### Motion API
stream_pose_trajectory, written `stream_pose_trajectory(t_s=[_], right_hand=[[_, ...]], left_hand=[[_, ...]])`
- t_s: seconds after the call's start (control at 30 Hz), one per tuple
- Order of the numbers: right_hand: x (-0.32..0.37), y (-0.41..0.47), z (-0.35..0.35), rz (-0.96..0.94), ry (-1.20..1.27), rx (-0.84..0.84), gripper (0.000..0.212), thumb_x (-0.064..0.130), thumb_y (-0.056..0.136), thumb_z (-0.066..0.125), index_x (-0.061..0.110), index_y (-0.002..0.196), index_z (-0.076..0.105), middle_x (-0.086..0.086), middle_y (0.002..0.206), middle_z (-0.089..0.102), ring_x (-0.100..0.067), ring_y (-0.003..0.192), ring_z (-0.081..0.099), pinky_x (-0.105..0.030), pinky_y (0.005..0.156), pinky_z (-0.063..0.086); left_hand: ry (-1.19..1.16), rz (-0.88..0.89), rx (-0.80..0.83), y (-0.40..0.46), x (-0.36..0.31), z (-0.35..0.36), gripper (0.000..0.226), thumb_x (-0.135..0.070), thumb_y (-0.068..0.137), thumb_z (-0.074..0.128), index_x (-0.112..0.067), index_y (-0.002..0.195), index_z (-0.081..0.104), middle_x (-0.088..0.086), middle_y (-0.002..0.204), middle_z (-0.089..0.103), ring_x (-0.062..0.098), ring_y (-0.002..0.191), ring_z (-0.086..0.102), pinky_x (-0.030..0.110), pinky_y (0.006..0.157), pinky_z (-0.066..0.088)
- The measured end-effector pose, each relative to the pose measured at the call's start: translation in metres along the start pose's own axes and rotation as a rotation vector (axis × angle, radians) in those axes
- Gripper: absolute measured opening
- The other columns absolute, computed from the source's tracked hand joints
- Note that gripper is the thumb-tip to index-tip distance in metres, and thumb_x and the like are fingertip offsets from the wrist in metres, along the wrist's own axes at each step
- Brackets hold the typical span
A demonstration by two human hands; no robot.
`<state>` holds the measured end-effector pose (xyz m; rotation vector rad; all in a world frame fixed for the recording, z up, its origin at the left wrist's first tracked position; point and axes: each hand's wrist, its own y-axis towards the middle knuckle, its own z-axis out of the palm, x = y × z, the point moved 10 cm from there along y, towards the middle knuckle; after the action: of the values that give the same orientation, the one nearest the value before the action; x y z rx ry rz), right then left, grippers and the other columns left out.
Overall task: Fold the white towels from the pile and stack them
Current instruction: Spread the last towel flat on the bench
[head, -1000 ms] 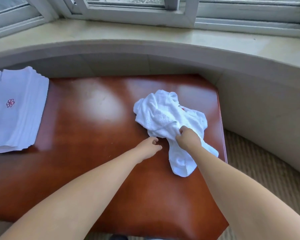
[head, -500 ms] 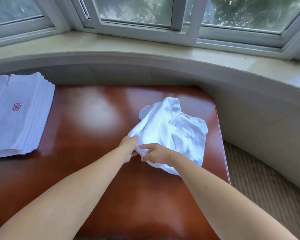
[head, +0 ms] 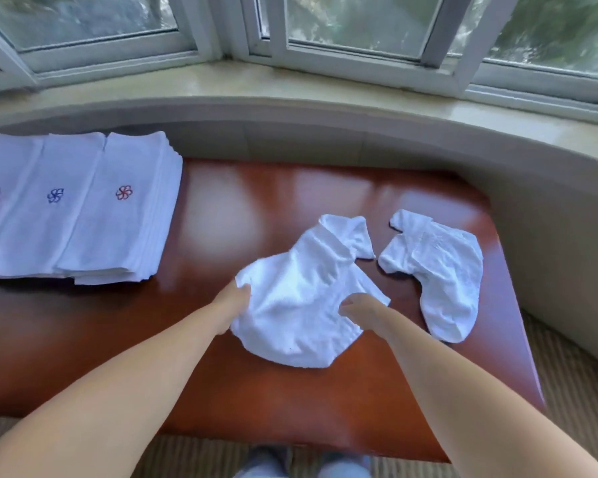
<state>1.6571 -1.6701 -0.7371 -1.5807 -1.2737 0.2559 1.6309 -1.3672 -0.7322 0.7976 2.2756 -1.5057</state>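
Folded towel stack point(head: 73, 208) cut off at left edge; leftmost emblem blurred; left hand point(head: 230, 300) fingertips hidden under crumpled towel point(head: 301, 305).

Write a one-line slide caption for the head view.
Both hands, left and right, grip a crumpled white towel on the wooden table, another towel beside, folded stacks far left.

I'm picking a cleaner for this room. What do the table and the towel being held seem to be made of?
Table: looks like reddish-brown wood or veneer with a glossy lacquer, since it mirrors the window light.
Held towel: looks like white cotton terry, with a nubby, matte surface and soft creases; the fibre itself cannot be told.
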Motion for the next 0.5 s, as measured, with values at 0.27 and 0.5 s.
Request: stream_pose_trajectory(t_s=[0.27, 0.5], right_hand=[[0.032, 0.047, -0.024, -0.103, 0.235, -0.489, 0.065, 0.035, 0.094, 0.062, 0.023, 0.152, 0.037, -0.001, 0.152, 0.043, -0.024, 0.126, 0.054, -0.036, 0.09, 0.049], [0.08, 0.092, -0.008, -0.146, -0.13, -0.297, 0.02, 0.036, 0.09, 0.059, 0.017, 0.086, 0.057, 0.004, 0.081, 0.067, -0.022, 0.076, 0.061, -0.029, 0.06, 0.039]], left_hand=[[-0.098, -0.084, -0.003, 0.029, 0.074, -0.019, 0.043, -0.044, 0.104, 0.038, -0.027, 0.14, 0.054, -0.009, 0.108, 0.065, 0.015, 0.096, 0.063, 0.033, 0.076, 0.051], [-0.06, -0.149, 0.024, 0.041, 0.092, -0.011, 0.044, -0.05, 0.103, 0.044, -0.022, 0.136, 0.054, -0.006, 0.101, 0.062, 0.016, 0.085, 0.059, 0.029, 0.07, 0.05]])
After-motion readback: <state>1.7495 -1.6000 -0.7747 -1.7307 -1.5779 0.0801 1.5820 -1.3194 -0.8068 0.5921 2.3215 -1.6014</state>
